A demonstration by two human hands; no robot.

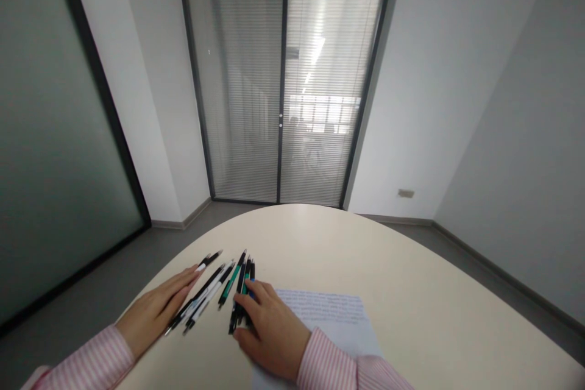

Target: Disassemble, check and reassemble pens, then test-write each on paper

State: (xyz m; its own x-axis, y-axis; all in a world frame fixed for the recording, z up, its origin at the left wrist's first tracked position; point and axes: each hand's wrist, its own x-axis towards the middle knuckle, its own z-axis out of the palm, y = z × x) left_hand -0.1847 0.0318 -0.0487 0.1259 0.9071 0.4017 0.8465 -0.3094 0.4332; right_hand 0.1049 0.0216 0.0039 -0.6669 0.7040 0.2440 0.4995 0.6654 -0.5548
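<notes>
Several pens (214, 292) in black, white and green lie fanned out on a cream round table (411, 292). My left hand (153, 311) lies flat on the table beside the leftmost pens, fingers stretched out and touching them. My right hand (269, 329) rests over the right-hand bunch of pens (242, 298), fingers curled down onto them. Both wrists wear pink striped sleeves. A sheet of paper (329, 311) with lines of writing lies under and to the right of my right hand.
Beyond the table's far edge is grey floor, then a glass sliding door (283, 97) with blinds. A frosted glass wall (50, 146) runs along the left and a plain wall stands on the right.
</notes>
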